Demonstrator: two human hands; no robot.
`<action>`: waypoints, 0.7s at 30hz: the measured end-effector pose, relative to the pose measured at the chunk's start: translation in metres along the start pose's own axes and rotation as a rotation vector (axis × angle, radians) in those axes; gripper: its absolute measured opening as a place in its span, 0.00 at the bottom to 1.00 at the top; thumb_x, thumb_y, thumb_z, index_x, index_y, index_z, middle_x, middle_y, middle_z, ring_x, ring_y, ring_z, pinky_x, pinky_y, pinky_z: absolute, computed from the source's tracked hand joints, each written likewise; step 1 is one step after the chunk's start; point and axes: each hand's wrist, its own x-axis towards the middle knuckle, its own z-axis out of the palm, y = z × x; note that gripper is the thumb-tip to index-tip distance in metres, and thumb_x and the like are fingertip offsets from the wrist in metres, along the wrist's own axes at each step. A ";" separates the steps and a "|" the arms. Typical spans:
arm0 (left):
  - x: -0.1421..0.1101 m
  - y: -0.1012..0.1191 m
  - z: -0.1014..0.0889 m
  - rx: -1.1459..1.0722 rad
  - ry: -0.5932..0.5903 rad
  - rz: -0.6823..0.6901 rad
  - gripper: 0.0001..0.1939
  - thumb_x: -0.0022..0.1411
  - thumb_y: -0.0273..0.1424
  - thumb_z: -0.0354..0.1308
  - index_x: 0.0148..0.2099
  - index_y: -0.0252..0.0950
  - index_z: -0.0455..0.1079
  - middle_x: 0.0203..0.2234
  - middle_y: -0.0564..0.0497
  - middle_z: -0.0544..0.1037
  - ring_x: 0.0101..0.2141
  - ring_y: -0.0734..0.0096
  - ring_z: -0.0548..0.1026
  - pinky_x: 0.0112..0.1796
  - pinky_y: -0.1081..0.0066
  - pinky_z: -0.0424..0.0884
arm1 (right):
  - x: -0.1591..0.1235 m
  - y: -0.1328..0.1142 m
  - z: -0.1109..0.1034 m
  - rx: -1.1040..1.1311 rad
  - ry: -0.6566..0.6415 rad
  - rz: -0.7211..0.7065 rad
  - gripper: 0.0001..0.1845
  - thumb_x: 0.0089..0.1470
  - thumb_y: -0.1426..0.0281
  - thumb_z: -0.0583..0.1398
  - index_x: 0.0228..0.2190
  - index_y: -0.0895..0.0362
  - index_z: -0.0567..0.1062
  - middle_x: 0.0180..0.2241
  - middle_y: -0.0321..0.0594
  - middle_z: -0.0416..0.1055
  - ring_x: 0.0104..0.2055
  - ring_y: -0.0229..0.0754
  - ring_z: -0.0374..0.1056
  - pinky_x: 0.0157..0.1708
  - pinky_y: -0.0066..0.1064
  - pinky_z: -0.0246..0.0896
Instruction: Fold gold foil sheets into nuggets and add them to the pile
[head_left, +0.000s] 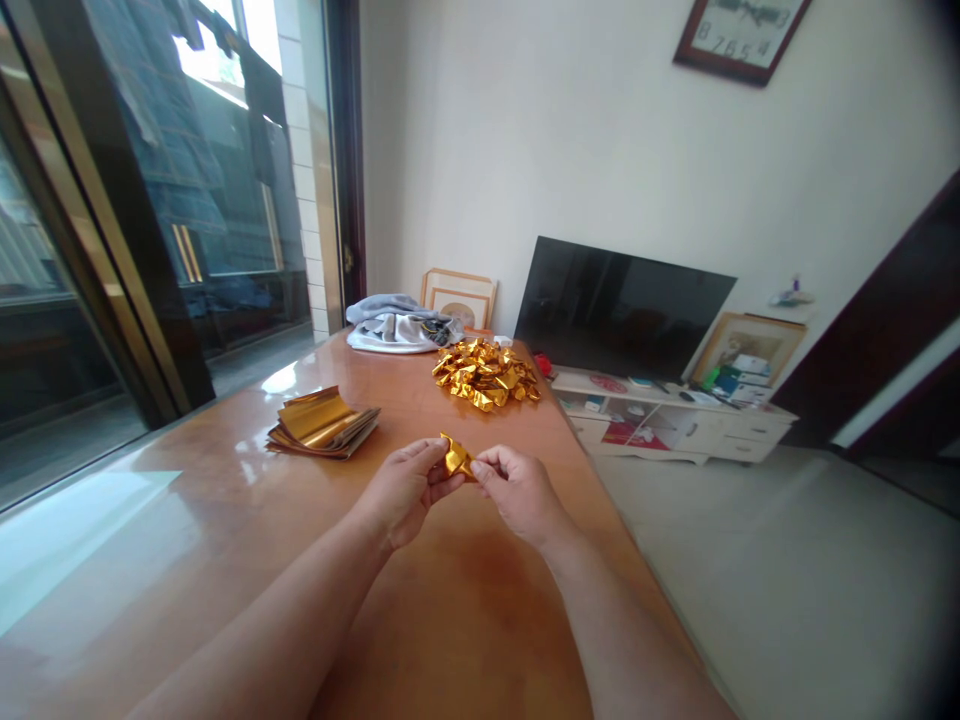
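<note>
My left hand point(401, 490) and my right hand point(521, 492) meet above the middle of a polished wooden table point(187, 520). Pinched between their fingers is a crumpled piece of gold foil paper point(457, 457), partly hidden by my fingertips. Ahead of my hands lies a heap of folded gold foil pieces point(484, 375). To the left, a stack of flat gold foil sheets point(324, 424) rests on the tabletop. Neither hand touches the heap or the stack.
A grey cloth bundle point(401, 325) and a framed picture point(459, 300) stand at the table's far end. The table's right edge drops to a tiled floor point(750, 580), with a low white cabinet point(667, 425) and a flat-screen TV point(622, 308) beyond. A glass door point(165, 200) runs along the left.
</note>
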 end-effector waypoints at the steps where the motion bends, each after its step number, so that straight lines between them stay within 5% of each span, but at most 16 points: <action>1: 0.000 0.000 0.000 0.005 -0.001 -0.004 0.05 0.63 0.30 0.61 0.38 0.32 0.72 0.33 0.46 0.79 0.33 0.71 0.78 0.37 0.71 0.79 | 0.000 0.000 -0.001 -0.017 0.003 -0.006 0.12 0.58 0.61 0.58 0.31 0.57 0.75 0.26 0.35 0.72 0.29 0.38 0.65 0.29 0.28 0.59; 16: -0.003 0.003 -0.005 0.187 -0.119 -0.001 0.11 0.56 0.34 0.68 0.38 0.32 0.76 0.35 0.46 0.80 0.31 0.75 0.76 0.33 0.76 0.74 | 0.002 -0.003 -0.012 -0.004 -0.039 -0.038 0.12 0.57 0.61 0.59 0.29 0.56 0.73 0.26 0.33 0.70 0.29 0.37 0.63 0.28 0.27 0.58; 21: 0.001 0.003 -0.007 0.198 -0.101 0.021 0.09 0.57 0.32 0.67 0.38 0.31 0.77 0.36 0.44 0.80 0.33 0.74 0.77 0.36 0.76 0.75 | 0.003 0.000 -0.016 0.087 -0.128 0.055 0.14 0.59 0.59 0.58 0.31 0.57 0.74 0.26 0.35 0.72 0.27 0.36 0.65 0.28 0.27 0.60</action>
